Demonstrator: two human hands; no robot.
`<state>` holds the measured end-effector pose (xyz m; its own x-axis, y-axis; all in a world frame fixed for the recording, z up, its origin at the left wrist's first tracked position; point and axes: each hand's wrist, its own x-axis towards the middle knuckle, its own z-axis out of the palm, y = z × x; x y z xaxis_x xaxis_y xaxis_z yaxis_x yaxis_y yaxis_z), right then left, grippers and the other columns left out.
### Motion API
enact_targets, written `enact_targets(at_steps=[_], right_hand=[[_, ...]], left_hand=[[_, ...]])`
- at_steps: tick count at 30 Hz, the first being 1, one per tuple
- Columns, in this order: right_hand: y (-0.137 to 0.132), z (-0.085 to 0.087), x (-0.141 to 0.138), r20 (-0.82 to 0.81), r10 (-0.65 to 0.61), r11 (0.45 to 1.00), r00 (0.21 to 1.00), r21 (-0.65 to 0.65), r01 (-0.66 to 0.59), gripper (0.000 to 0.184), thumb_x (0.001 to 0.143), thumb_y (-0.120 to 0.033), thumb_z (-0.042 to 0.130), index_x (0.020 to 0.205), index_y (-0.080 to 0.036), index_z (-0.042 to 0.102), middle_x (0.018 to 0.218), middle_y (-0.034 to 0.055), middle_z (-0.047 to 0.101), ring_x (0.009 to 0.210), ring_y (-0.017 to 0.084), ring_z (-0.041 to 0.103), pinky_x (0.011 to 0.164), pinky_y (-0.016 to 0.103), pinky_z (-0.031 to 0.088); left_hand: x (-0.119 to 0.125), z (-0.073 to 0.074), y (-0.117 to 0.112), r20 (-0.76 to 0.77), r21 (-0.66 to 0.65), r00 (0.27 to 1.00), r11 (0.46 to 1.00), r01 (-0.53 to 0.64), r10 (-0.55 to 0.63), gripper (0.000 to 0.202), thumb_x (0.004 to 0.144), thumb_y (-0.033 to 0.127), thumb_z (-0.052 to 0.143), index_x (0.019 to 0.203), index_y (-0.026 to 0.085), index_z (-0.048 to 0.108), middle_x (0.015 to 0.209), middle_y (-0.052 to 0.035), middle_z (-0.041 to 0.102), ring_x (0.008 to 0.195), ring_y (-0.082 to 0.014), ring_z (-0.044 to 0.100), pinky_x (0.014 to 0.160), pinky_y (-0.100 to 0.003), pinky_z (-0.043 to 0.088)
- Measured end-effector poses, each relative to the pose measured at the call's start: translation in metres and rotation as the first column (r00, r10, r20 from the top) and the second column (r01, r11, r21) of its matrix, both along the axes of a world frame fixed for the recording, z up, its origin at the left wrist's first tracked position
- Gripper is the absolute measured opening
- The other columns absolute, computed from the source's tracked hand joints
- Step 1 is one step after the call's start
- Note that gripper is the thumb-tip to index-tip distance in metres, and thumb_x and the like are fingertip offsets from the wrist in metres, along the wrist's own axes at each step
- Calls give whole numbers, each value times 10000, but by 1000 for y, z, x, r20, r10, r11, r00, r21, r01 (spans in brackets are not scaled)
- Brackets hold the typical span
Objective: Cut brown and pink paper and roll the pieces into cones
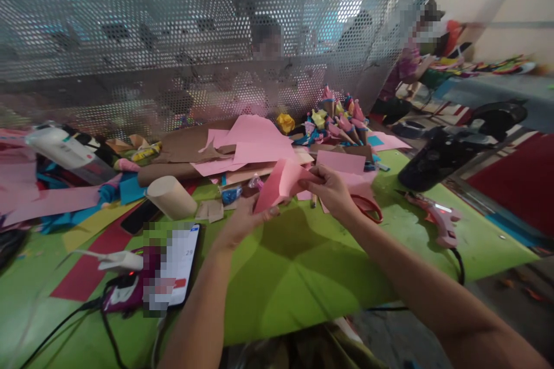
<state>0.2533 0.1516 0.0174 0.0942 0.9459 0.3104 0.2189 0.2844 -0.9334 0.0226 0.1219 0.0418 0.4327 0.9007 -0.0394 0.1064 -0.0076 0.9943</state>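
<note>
Both my hands hold one curled pink paper sheet above the green table cover. My left hand grips its lower left edge with fingers pressed on the paper. My right hand pinches its right edge. Red-handled scissors lie just behind my right hand on the table.
A pink glue gun lies to the right with its cord. A phone and a white charger sit at the left. A tan paper cone, loose pink sheets, folded paper figures, a perforated metal screen and a person behind it.
</note>
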Motion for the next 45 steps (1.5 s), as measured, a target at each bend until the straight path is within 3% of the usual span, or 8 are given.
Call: enact_targets(at_steps=[8, 15, 19, 24, 29, 35, 40, 45], right_hand=[[0, 3, -2, -87, 0, 1000, 996, -9, -1, 305, 647, -406, 756, 699, -214, 524, 668, -37, 501, 659, 148, 463, 614, 278, 353], [2, 7, 2, -214, 132, 982, 968, -102, -157, 561, 592, -299, 795, 1118, -201, 627, 705, -45, 573, 651, 148, 540, 615, 280, 414], [0, 6, 2, -236, 284, 910, 929, -239, -339, 438, 579, -365, 858, 939, -172, 701, 704, -15, 638, 622, 141, 564, 567, 263, 414], [-8, 2, -13, -395, 280, 856, 875, -309, -414, 403, 514, -393, 928, 778, -173, 718, 732, 7, 707, 676, 167, 635, 636, 287, 495], [-18, -3, -30, -529, 225, 885, 818, -241, -399, 465, 537, -412, 928, 902, -190, 746, 845, 35, 760, 779, 200, 693, 748, 331, 552], [-22, -1, -32, -413, 320, 835, 853, -303, -460, 475, 511, -368, 940, 891, -180, 726, 835, 37, 758, 800, 215, 698, 810, 367, 562], [-18, 10, -21, -309, 306, 918, 901, -156, -365, 511, 567, -403, 911, 1002, -220, 716, 984, 41, 751, 867, 193, 674, 779, 312, 549], [-16, 12, -18, -208, 311, 915, 927, -197, -351, 374, 575, -463, 886, 713, -185, 676, 692, -13, 670, 625, 137, 574, 602, 266, 469]], left_hand=[[2, -9, 6, -73, 118, 984, 981, -152, 161, 411, 842, 547, 657, 955, 171, 779, 944, -92, 792, 905, -249, 715, 890, -375, 537], [-6, -9, 13, -84, 179, 936, 929, -323, 341, 337, 782, 506, 715, 846, 177, 756, 740, -24, 741, 753, -218, 685, 716, -309, 532], [-7, -4, 13, -39, 222, 897, 879, -421, 440, 284, 707, 444, 784, 791, 177, 737, 727, -5, 713, 716, -169, 647, 659, -256, 505], [1, -6, 12, 304, -10, 773, 814, -581, 556, 504, 616, 503, 859, 985, 202, 695, 846, -6, 727, 709, -136, 653, 682, -259, 541], [20, -17, 5, 261, -75, 876, 913, -401, 406, 521, 592, 566, 869, 888, 178, 687, 815, -25, 720, 700, -147, 653, 660, -265, 540], [19, -22, 5, 85, 16, 920, 923, -385, 383, 438, 666, 571, 808, 773, 157, 714, 710, -22, 707, 672, -158, 618, 674, -278, 517], [13, -18, 6, -105, 150, 968, 966, -210, 227, 344, 719, 497, 772, 831, 172, 755, 842, -67, 773, 841, -255, 671, 781, -347, 519], [17, -14, 1, -169, 131, 974, 983, -131, 152, 240, 761, 409, 722, 828, 182, 759, 869, -71, 779, 832, -264, 667, 762, -346, 502]])
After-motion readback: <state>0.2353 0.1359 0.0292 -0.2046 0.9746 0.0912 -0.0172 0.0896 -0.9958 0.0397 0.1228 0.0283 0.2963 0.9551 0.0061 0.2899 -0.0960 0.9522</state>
